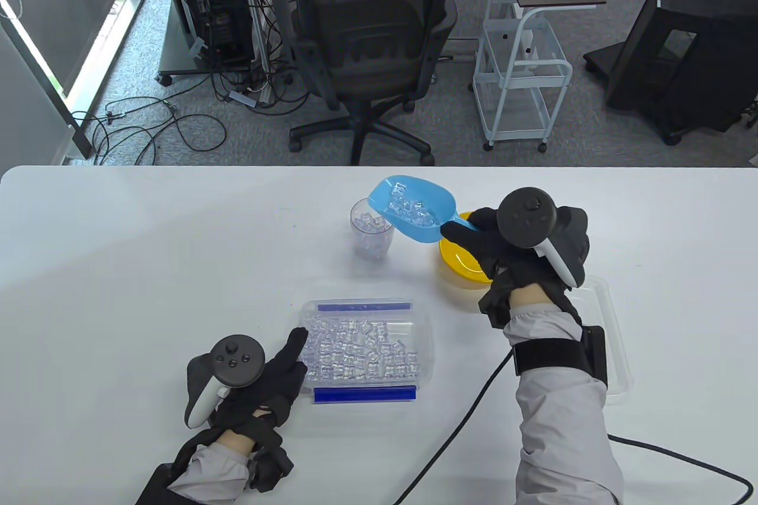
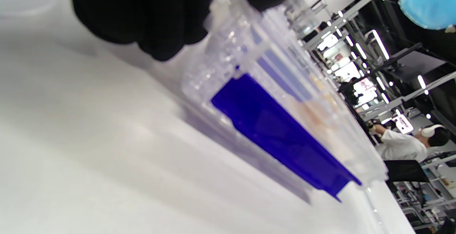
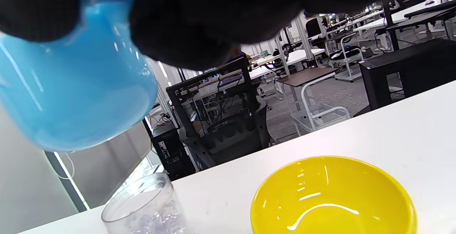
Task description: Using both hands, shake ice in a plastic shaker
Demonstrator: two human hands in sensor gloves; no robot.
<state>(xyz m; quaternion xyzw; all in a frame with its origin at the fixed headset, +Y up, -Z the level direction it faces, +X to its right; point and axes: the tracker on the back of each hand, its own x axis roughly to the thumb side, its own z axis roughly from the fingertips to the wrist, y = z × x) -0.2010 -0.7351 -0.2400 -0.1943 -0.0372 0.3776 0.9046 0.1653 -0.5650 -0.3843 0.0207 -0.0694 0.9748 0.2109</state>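
Observation:
A clear plastic shaker cup [image 1: 372, 228] stands upright on the white table with some ice in it; it also shows in the right wrist view [image 3: 146, 205]. My right hand [image 1: 503, 238] grips the handle of a blue scoop [image 1: 413, 209] loaded with ice cubes and holds it tilted just above and right of the cup's rim. The scoop's underside fills the upper left of the right wrist view [image 3: 71, 84]. My left hand [image 1: 284, 363] rests against the left side of a clear ice box [image 1: 362, 351] with blue clips, full of ice cubes; its fingers touch the box's corner [image 2: 228, 48].
A yellow bowl [image 1: 462, 262] sits under my right hand, right of the cup, and looks empty in the right wrist view [image 3: 333, 198]. A clear lid [image 1: 610, 339] lies under my right forearm. A black cable [image 1: 462, 428] runs across the table's near right. An office chair [image 1: 373, 43] stands beyond the far edge.

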